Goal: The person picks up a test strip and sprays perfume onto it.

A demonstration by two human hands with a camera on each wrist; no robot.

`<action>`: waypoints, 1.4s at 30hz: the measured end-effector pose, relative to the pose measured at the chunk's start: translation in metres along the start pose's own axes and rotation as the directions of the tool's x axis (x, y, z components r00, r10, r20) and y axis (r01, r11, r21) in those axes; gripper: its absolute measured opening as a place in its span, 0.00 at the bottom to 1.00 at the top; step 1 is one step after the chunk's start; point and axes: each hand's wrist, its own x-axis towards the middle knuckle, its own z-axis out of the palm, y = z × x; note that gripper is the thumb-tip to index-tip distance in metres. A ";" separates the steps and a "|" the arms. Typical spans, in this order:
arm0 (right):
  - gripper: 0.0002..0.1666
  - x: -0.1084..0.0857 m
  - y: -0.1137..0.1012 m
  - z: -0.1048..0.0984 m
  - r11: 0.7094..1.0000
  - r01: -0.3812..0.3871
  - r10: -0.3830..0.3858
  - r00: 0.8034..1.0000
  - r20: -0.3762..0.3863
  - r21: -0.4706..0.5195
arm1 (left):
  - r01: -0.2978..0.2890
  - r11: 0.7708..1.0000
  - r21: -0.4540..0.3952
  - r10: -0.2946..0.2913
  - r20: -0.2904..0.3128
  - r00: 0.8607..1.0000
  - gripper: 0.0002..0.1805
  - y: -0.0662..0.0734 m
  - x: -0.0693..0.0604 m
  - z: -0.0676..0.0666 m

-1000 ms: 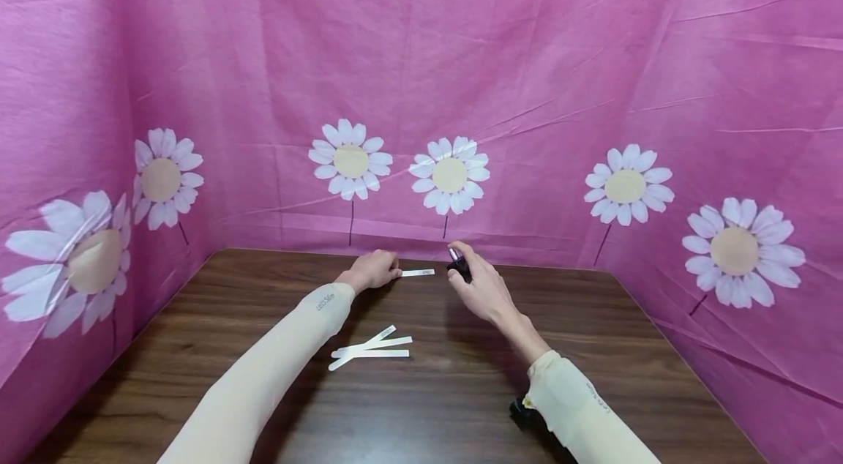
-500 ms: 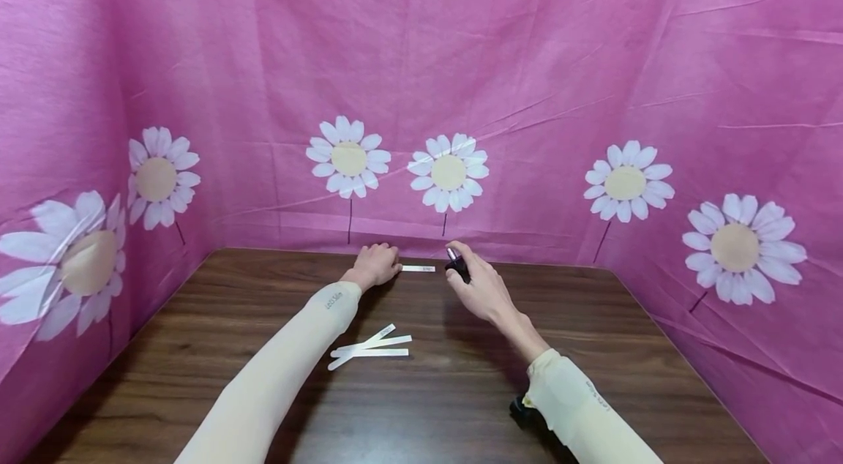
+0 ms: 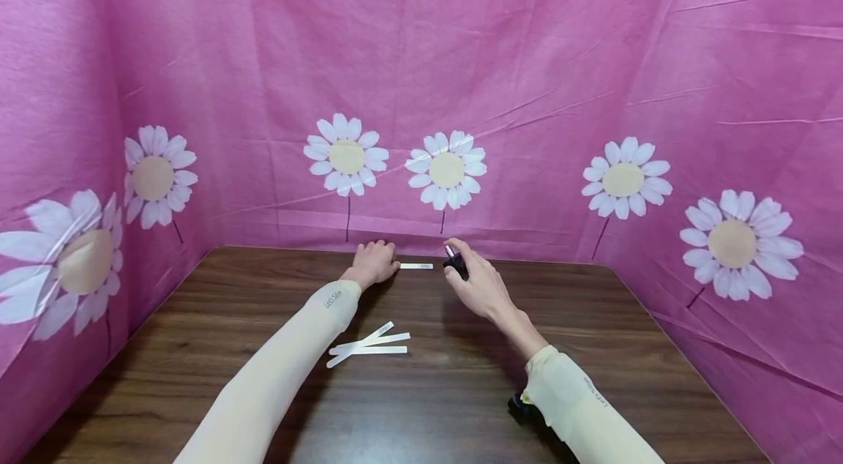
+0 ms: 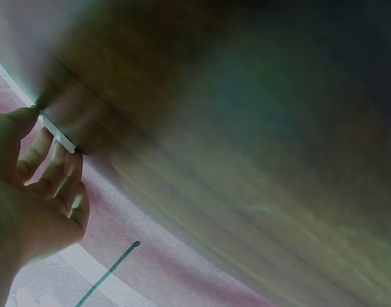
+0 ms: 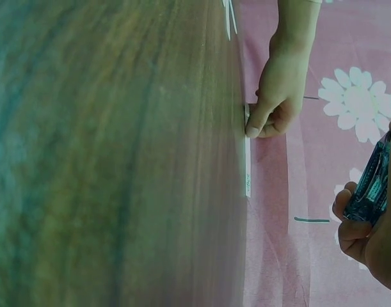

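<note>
Near the table's back edge, my left hand (image 3: pixel 375 261) pinches one end of a white paper test strip (image 3: pixel 417 266), whose printed end points right. The left wrist view shows the thumb on one side of that strip (image 4: pixel 57 133) and fingers curled on the other. To its right, my right hand (image 3: pixel 484 287) grips a small dark spray bottle (image 3: pixel 456 266) with a silvery top. My index finger lies at the top of the bottle. In the right wrist view the bottle (image 5: pixel 371 185) has a faceted, shiny body, partly covered by the hand. Bottle and strip are apart.
Several white strips (image 3: pixel 388 350) lie crossed on the brown wooden table (image 3: pixel 421 413), nearer than my left hand. A black object (image 3: pixel 520 407) sits partly hidden under my right sleeve (image 3: pixel 579 405). Pink curtain with daisies (image 3: pixel 527 83) closes in the back and sides.
My left hand has turned slightly, lifting the strip a touch. Both hands keep their hold and nearly the same place. The head view has shifted a little.
</note>
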 end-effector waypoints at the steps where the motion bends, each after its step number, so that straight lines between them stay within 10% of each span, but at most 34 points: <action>1: 0.29 0.000 0.000 0.001 1.000 0.000 0.000 1.000 0.002 -0.001 | 0.009 1.000 -0.009 -0.009 0.007 1.000 0.13 -0.001 -0.001 0.000; 15: 0.29 -0.003 0.003 0.006 1.000 0.013 -0.013 1.000 0.014 -0.002 | -0.081 0.991 -0.104 0.080 -0.009 0.997 0.15 0.002 -0.028 -0.010; 42: 0.30 -0.001 -0.002 0.001 1.000 0.018 -0.018 1.000 0.008 0.026 | -0.253 0.954 -0.162 0.246 -0.064 0.967 0.11 0.024 -0.119 -0.064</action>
